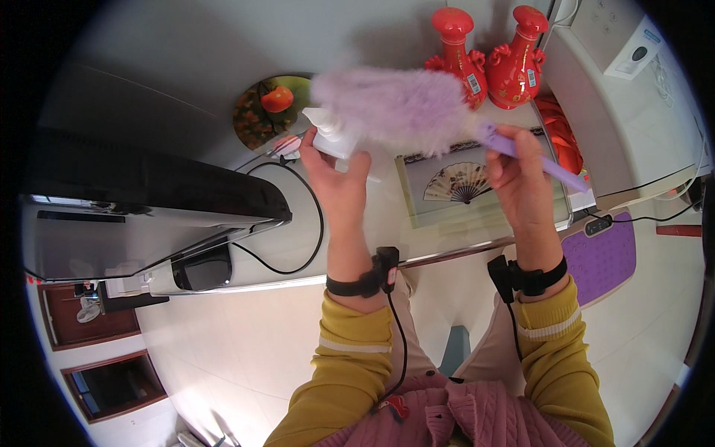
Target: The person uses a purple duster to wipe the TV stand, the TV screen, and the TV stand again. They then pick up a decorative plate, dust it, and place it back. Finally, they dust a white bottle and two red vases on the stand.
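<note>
My right hand (523,182) grips the purple handle of a fluffy lilac duster (391,104), whose head stretches leftward above the white cabinet top (290,261) and looks slightly blurred. Around a white pump bottle (337,141) my left hand (333,179) is closed, thumb on one side and fingers on the other. The duster's fluff overlaps the bottle's right side in this view. Under the duster lies a framed picture of a folding fan (465,182), beside my right hand. Behind the bottle stands a round decorative plate (249,123) with an orange-red fruit shape (278,99).
Two red vases (514,71) stand at the back right, near red cloth (560,134). A black television (149,201) takes up the left, with a black cable (322,223) looping beside it. A white appliance (633,45) and a purple mat (599,261) are at the right.
</note>
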